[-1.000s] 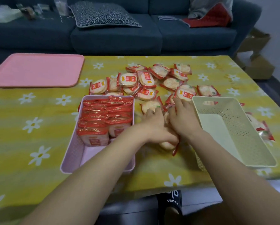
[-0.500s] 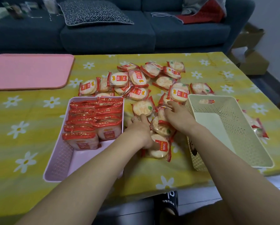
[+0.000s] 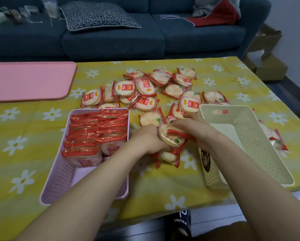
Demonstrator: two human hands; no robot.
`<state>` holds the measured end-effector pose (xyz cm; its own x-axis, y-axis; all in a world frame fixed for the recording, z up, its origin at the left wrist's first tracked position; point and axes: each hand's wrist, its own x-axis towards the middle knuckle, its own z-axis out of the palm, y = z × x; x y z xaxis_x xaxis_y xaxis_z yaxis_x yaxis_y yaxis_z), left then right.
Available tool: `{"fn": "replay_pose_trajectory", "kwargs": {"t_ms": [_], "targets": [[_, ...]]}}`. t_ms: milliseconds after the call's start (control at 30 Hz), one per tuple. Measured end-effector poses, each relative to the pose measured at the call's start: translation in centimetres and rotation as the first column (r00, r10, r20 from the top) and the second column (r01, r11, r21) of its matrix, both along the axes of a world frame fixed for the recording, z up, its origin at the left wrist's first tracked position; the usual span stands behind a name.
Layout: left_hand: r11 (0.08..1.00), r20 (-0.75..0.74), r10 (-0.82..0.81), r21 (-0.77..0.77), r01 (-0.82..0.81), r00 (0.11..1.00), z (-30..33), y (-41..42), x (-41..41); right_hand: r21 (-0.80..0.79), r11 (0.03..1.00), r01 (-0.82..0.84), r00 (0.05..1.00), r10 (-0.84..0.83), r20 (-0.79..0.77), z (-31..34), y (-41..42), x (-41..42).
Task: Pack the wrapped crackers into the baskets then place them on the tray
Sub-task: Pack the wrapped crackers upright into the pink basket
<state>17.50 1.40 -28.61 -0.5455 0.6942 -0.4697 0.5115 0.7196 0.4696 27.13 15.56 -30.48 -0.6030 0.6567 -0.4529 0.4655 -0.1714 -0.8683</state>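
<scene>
Between two baskets, my left hand and my right hand grip a small stack of wrapped crackers from either side, just above the table. More packets lie under the stack. The pink basket on the left holds several packets standing in rows in its far half. The cream basket on the right is tilted and holds no packets. A loose pile of wrapped crackers spreads behind both baskets. The pink tray lies at the far left.
A yellow cloth with white flowers covers the table. A dark blue sofa with a patterned cushion stands behind it. A few packets lie right of the cream basket. A slippered foot shows below the table's near edge.
Both hands have closed in on the packets between the baskets and gathered them into a stack, now lifted a little. The baskets and tray have not moved on the table.
</scene>
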Motion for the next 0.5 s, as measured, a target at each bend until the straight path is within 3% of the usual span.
{"fn": "replay_pose_trajectory", "kwargs": {"t_ms": [133, 200, 267, 333, 433, 500], "targets": [[0.961, 0.026, 0.103, 0.257, -0.107, 0.994, 1.0, 0.8, -1.1, -0.059, 0.982, 0.177, 0.952, -0.187, -0.244, 1.0, 0.9, -1.1], [0.920, 0.020, 0.171, 0.356, -0.167, 0.985, 1.6, 1.7, -2.0, -0.086, 0.968, 0.238, 0.925, -0.252, -0.283, 1.1, 1.5, -2.1], [0.919, -0.012, 0.178, 0.361, -0.162, 0.984, 1.8, 2.8, -3.1, -0.073, 0.962, 0.264, 0.920, -0.274, -0.279, 1.0, 2.1, -2.7], [0.942, -0.001, 0.139, 0.310, -0.132, 0.990, 1.4, 3.9, -4.3, 0.084, 0.963, 0.257, 0.945, -0.232, -0.232, 0.5, 2.8, -2.8], [0.958, 0.127, 0.119, 0.248, -0.148, 0.985, 0.7, 5.0, -5.3, 0.431, 0.895, 0.117, 0.993, -0.117, -0.028, -0.6, 4.0, -2.9], [0.956, 0.257, 0.139, 0.215, -0.197, 0.956, 0.5, 5.6, -5.6, 0.479, 0.877, 0.031, 0.992, -0.085, 0.090, -1.3, 4.4, -3.1]]}}
